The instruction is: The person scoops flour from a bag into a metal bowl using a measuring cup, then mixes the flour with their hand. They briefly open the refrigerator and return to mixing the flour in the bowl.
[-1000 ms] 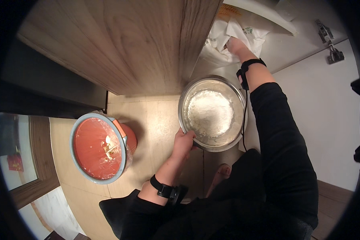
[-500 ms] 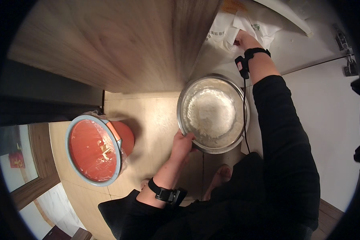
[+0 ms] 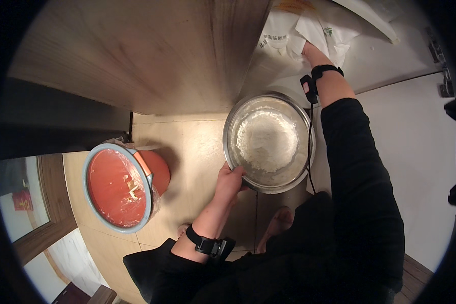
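head view looks straight down on a round steel bowl (image 3: 268, 143), shiny and thin-walled, with a soft mound of white flour (image 3: 266, 140) in it. left hand (image 3: 230, 181) is clamped on the bowl's near rim, holding it level above the pale floor. right hand (image 3: 310, 52) is beyond the bowl, reaching into a crinkled white paper bag (image 3: 309, 30); whether it grips anything, can't tell. best kept flat and steady under the bag. left of the bowl stands a red bin (image 3: 119, 185) with a glossy liner.
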